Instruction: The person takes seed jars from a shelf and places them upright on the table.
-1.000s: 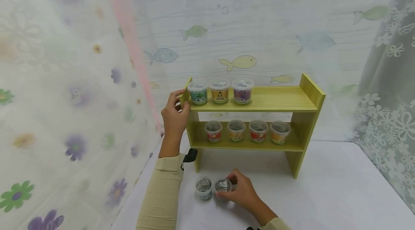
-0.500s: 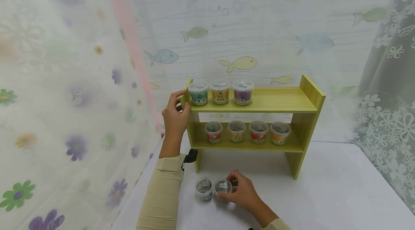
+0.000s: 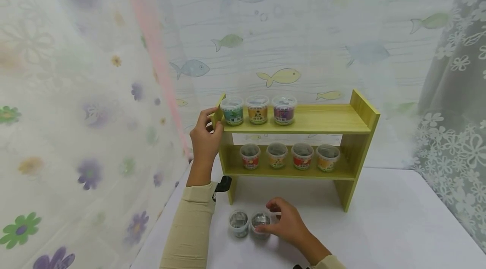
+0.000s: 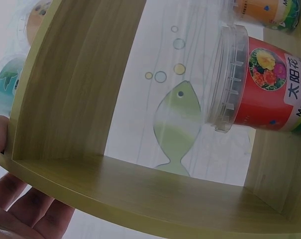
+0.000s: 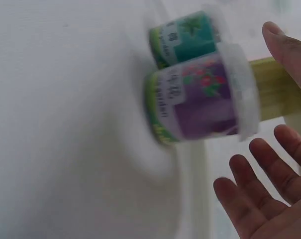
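Note:
My left hand (image 3: 206, 138) grips the upper left side panel of a yellow-green wooden shelf (image 3: 322, 118), its thumb at the front edge and its fingers behind. My right hand (image 3: 287, 221) is beside a clear-lidded plastic cup (image 3: 260, 223) on the white table, its fingers spread apart. In the right wrist view this cup has a purple label (image 5: 205, 97), and the gap between thumb and fingers shows around its lid. Left of it stands a second cup (image 3: 238, 223), whose label is teal in the right wrist view.
Three lidded cups, teal (image 3: 233, 112), orange (image 3: 257, 111) and purple (image 3: 284, 111), line the left of the top shelf. Several red- and orange-labelled cups, one a red cup (image 3: 250, 158), stand on the lower shelf. A fish-print curtain (image 3: 311, 41) hangs behind.
My right hand has loosened from the cup, its fingers lifting and spreading slightly. The left hand keeps its hold on the shelf, and the cups have stayed in place.

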The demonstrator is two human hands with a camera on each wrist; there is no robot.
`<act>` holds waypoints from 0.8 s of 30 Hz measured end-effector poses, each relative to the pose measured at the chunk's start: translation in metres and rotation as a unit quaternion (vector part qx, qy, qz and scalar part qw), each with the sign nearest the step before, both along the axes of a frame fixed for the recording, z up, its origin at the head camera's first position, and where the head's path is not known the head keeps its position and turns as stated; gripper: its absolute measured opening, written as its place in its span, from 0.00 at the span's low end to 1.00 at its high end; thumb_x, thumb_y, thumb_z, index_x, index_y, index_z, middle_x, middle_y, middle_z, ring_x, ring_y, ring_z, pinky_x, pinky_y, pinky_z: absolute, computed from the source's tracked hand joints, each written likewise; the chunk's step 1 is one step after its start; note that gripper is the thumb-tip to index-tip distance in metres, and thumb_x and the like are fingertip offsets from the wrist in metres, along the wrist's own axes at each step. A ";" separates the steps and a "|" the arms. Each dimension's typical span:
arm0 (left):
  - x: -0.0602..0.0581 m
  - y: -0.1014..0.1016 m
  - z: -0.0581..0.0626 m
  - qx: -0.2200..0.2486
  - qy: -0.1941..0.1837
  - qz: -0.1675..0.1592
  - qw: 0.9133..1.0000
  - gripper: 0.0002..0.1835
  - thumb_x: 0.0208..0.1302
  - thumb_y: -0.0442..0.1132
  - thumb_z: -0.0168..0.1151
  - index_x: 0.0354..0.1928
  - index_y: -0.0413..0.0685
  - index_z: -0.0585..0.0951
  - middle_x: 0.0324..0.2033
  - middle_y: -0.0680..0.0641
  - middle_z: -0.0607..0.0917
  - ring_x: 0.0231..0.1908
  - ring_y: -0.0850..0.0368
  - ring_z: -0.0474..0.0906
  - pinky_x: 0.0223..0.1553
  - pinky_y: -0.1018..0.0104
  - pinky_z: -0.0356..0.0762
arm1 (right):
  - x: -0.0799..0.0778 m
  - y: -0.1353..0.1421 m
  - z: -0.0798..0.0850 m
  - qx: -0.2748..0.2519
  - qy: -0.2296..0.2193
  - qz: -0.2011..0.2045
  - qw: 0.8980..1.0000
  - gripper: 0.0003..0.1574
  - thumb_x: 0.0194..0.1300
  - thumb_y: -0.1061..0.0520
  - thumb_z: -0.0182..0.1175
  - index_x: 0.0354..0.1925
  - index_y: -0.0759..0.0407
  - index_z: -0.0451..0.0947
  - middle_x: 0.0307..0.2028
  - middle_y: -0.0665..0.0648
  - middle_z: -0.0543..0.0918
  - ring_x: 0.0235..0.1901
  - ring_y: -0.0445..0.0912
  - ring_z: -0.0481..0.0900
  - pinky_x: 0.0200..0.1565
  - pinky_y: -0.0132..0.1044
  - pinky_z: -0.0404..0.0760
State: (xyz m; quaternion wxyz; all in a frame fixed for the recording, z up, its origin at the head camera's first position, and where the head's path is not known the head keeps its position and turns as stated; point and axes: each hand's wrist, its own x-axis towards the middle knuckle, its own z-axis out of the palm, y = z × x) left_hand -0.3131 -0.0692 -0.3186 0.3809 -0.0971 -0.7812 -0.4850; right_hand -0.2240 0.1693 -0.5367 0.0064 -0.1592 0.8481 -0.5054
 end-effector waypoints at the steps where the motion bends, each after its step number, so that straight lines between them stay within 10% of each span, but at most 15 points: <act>1: 0.000 0.000 0.000 0.000 0.000 0.000 1.000 0.21 0.70 0.36 0.59 0.63 0.62 0.80 0.53 0.37 0.87 0.45 0.43 0.90 0.40 0.48 0.89 | 0.000 0.001 0.003 -0.002 0.006 0.002 1.000 0.44 0.44 0.35 0.82 0.54 0.53 0.78 0.53 0.56 0.84 0.55 0.54 0.83 0.55 0.52 0.84; 24: -0.001 0.000 -0.001 0.002 -0.006 0.004 1.000 0.22 0.71 0.36 0.59 0.63 0.65 0.79 0.54 0.38 0.87 0.46 0.42 0.90 0.42 0.47 0.89 | -0.004 0.020 0.087 0.027 0.172 -0.021 0.985 0.35 0.48 0.35 0.81 0.50 0.44 0.80 0.47 0.40 0.83 0.51 0.43 0.82 0.55 0.46 0.83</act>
